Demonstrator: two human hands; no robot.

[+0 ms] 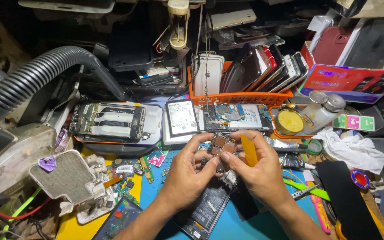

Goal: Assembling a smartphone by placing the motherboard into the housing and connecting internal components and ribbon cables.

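Cluttered repair bench around a blue mat (241, 226) — at frame centre the left hand (187, 171) and right hand (256, 171) pinch a small circuit board (221, 146), the right also gripping a yellow strip (249, 150) — which might slip into the loose parts below.

yellow strip of tape (249, 150), copper-brown shields on a dark circuit board (221, 145), blue work mat (241, 224), orange basket (238, 97), ribbed grey hose (41, 73), red box (347, 80), white crumpled tissue (352, 149).
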